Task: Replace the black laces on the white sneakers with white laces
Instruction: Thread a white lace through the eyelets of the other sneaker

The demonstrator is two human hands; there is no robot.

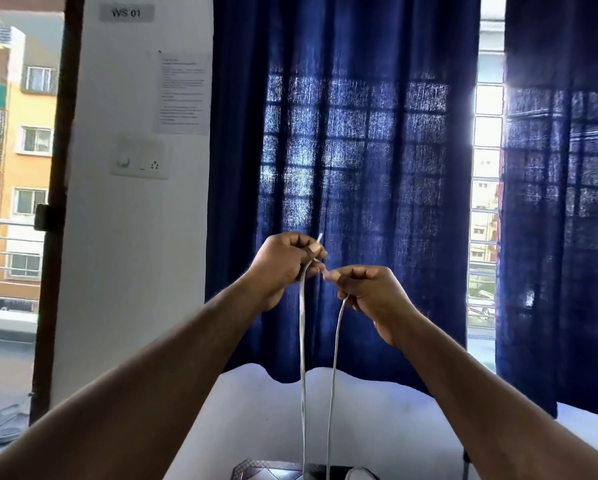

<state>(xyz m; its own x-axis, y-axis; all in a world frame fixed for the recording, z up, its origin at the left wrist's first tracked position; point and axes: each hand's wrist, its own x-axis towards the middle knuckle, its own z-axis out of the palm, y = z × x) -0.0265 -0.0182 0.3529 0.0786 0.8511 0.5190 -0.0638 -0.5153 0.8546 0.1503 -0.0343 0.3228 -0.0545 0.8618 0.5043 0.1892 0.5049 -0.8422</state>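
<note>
Before the curtain (353,133), both raised hands (283,265) pinch the white lace (302,341).

Open air lies above the table (256,410) between the forearms (172,368), crossed by two hanging lace strands (302,341); the curtain (359,133) bounds it behind, the wall (134,237) at left.

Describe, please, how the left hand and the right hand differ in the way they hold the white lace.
The left hand sits higher than the right hand. A tip of the white lace pokes up above the left hand's fingers; none rises above the right hand. Both pinch a strand that hangs down.
</note>
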